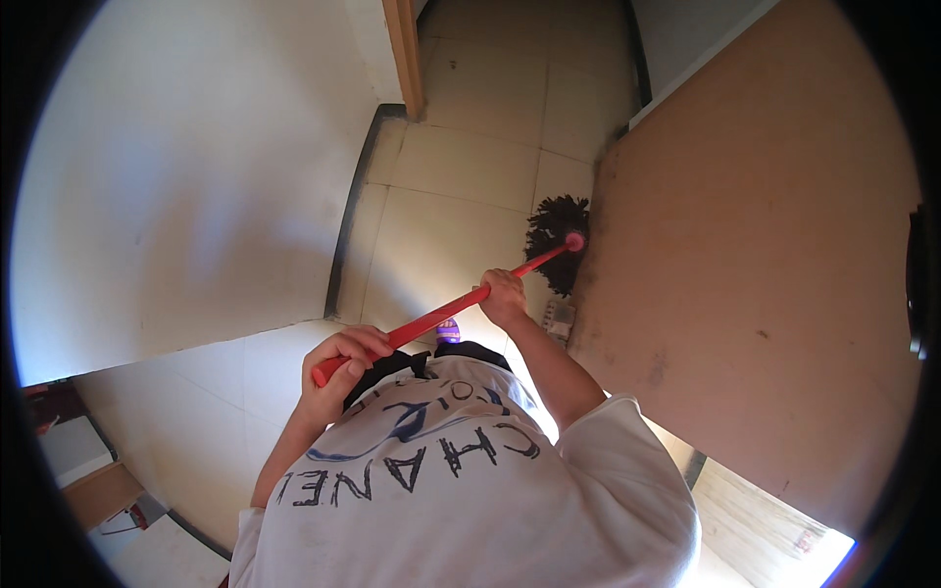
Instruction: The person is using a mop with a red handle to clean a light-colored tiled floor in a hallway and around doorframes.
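Note:
A mop with a red handle [439, 316] slants from my body out to the right. My left hand [344, 367] is wrapped around its upper end. Further down the shaft, my right hand [503, 298] grips the same handle. At the far end, a pink hub joins the handle to the dark shaggy mop head [553, 220]. The mop head is spread on the tiled floor [448, 213], against or very near the bottom edge of the brown door [735, 242]. Both hands are in full view.
A white wall [198, 198] with a dark baseboard [351, 220] stands on the left. A wooden door frame [403, 59] rises ahead beside a passage. By the door's foot lies a small box-like object [560, 320]. My foot wears a purple sandal [448, 332].

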Motion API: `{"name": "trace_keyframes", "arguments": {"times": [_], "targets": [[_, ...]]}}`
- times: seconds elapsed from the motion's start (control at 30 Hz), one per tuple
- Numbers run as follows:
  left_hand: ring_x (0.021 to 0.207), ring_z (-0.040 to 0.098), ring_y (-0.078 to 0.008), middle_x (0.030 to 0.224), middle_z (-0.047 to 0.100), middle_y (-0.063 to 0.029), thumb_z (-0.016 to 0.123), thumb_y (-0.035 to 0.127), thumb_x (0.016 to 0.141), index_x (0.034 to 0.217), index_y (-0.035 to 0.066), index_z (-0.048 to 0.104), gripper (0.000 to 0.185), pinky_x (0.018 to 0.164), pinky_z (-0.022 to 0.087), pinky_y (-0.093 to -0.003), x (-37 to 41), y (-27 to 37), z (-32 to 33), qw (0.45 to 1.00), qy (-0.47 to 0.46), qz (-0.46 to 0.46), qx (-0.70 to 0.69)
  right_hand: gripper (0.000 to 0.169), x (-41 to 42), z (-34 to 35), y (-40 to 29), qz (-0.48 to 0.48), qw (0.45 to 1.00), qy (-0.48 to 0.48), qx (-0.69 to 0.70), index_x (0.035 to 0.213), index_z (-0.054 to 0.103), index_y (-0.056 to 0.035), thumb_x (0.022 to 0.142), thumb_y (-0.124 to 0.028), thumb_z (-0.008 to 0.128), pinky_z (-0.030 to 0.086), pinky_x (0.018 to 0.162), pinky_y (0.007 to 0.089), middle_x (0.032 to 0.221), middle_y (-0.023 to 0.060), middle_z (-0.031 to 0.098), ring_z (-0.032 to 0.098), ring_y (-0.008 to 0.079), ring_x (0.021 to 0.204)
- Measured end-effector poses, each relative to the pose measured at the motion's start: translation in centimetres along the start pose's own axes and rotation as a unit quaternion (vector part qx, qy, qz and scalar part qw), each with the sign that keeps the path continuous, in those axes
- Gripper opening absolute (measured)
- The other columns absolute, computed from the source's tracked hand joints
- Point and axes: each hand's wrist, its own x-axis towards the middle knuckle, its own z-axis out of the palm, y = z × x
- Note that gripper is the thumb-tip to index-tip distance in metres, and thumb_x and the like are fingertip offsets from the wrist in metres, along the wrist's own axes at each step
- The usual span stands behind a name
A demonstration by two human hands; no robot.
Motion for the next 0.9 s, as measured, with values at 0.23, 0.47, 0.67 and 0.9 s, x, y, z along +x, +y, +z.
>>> {"name": "trace_keyframes", "arguments": {"times": [0.23, 0.47, 0.67, 0.9], "targets": [[0.104, 0.054, -0.0279, 0.100, 0.064, -0.0140, 0.056, 0.008, 0.084, 0.080, 0.004, 0.057, 0.006, 0.096, 0.037, -0.0436, 1.8, 1.2, -0.9, 0.995, -0.094, 0.002, 0.039, 0.017, 0.2, 0.8, 0.3, -0.013, 0.994, 0.097, 0.040, 0.072, 0.052, -0.0087, 0.072, -0.014, 0.068, 0.043, 0.076, 0.0418, 0.078, 0.0084, 0.059, 0.057, 0.0304, 0.079], [0.108, 0.053, -0.0299, 0.100, 0.066, -0.0114, 0.063, 0.006, 0.074, 0.072, 0.005, 0.058, 0.005, 0.093, 0.039, -0.0428, 4.6, 3.1, -1.9, 0.976, -0.211, 0.014, 0.058, 0.009, 0.5, 0.4, -0.8, 0.047, 0.988, 0.131, 0.072, 0.074, 0.054, -0.0092, 0.072, -0.012, 0.063, 0.041, 0.083, 0.0423, 0.081, 0.0080, 0.059, 0.056, 0.0288, 0.086], [0.105, 0.055, -0.0316, 0.094, 0.067, -0.0114, 0.064, 0.008, 0.075, 0.070, 0.003, 0.058, 0.009, 0.091, 0.041, -0.0432, 6.8, 4.8, -6.3, 0.979, -0.191, 0.016, 0.068, 0.008, 3.6, 1.6, -4.0, 0.105, 0.984, 0.117, 0.079, 0.075, 0.055, -0.0097, 0.070, -0.009, 0.061, 0.043, 0.077, 0.0435, 0.080, 0.0072, 0.058, 0.056, 0.0286, 0.085], [0.095, 0.060, -0.0332, 0.087, 0.067, -0.0148, 0.064, 0.013, 0.072, 0.065, 0.005, 0.057, 0.013, 0.084, 0.046, -0.0417, 9.1, 10.5, -14.0, 0.984, -0.129, 0.079, 0.099, 0.008, 9.9, 2.9, -13.7, 0.001, 0.989, 0.121, 0.080, 0.076, 0.056, -0.0085, 0.070, -0.007, 0.062, 0.046, 0.073, 0.0411, 0.078, 0.0102, 0.060, 0.059, 0.0311, 0.078]]}}
